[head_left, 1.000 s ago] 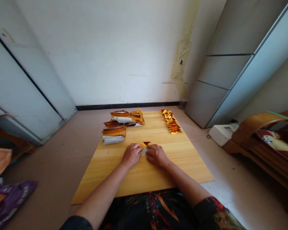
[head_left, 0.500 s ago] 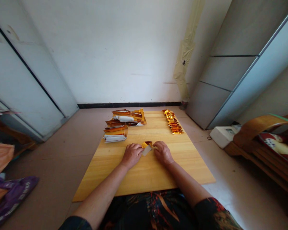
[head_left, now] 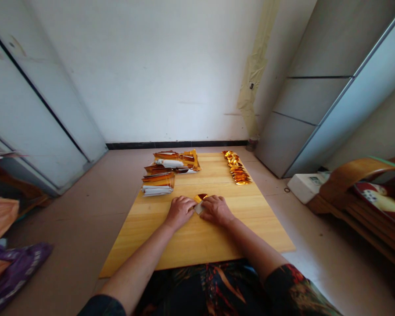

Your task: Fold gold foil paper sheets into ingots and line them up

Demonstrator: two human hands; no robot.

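Note:
A small sheet of gold foil paper (head_left: pixel 201 197) with a pale back lies partly folded on the wooden board, between my hands. My left hand (head_left: pixel 181 210) grips its left edge, fingers closed and thumb side against the paper. Over the right part of the sheet lies my right hand (head_left: pixel 217 210), its fingers bent and pressed down on the paper, hiding much of the fold. Farther off on the left are bundles of flat gold paper (head_left: pixel 158 183), with more stacked behind. A row of folded gold paper pieces (head_left: pixel 238 169) runs along the far right.
The wooden board (head_left: pixel 197 250) reaches from my lap toward the white wall (head_left: pixel 171 87). A grey cabinet (head_left: pixel 303 105) and a wooden bench (head_left: pixel 355 210) stand to the right, with a white box (head_left: pixel 304 188) by the bench. Purple and orange bags (head_left: pixel 19 272) lie at the left.
My right hand has moved left, from the paper's right edge onto its top, covering more of it. My left hand stays nearly in place.

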